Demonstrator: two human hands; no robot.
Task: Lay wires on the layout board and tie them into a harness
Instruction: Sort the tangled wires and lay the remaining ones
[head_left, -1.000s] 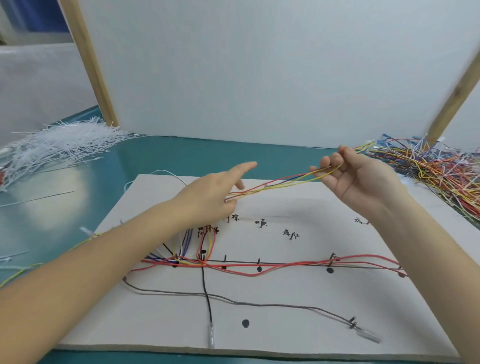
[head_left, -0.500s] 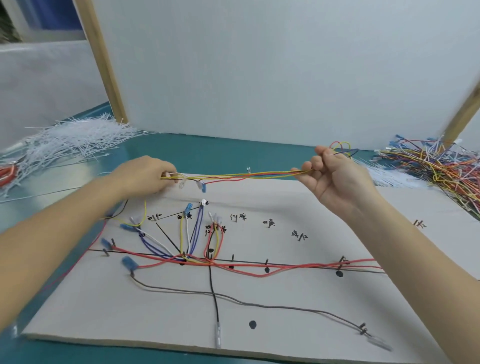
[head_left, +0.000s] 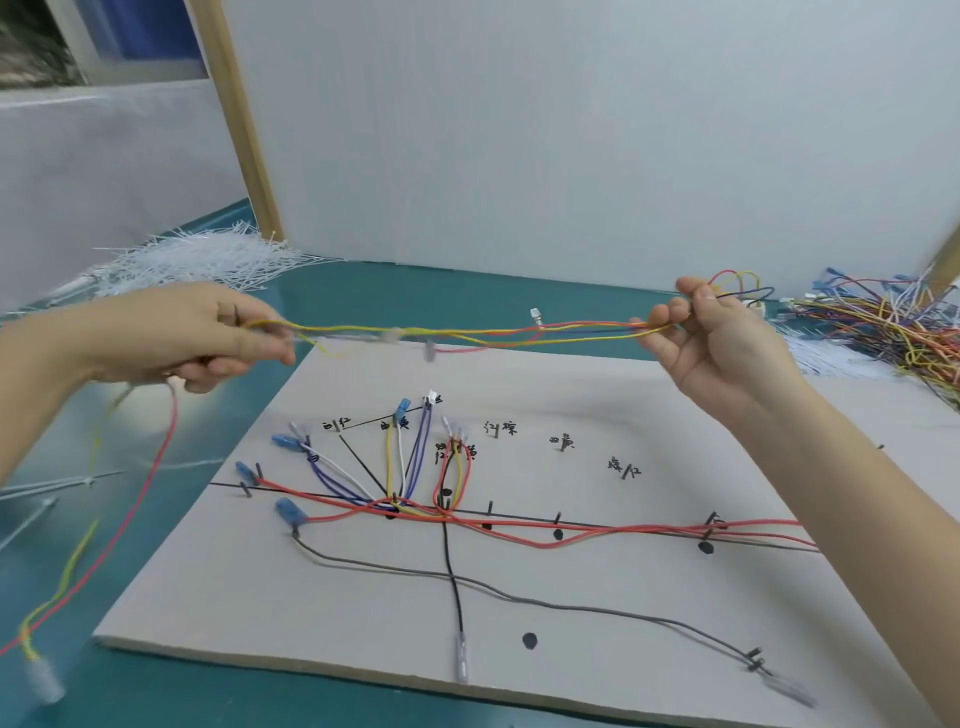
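Wires (head_left: 467, 332) are held taut above the layout board (head_left: 597, 613), at its 12 o'clock edge, pinched by the left hand (head_left: 192, 338) and gripped by the right hand (head_left: 727, 348). Loose trailing ends could snag wires already laid.

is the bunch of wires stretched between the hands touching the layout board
Apart. The head view shows the wire bunch stretched in the air between the left hand and right hand, above the far edge of the layout board.

Teal table (head_left: 415, 291) under layout board (head_left: 571, 597)
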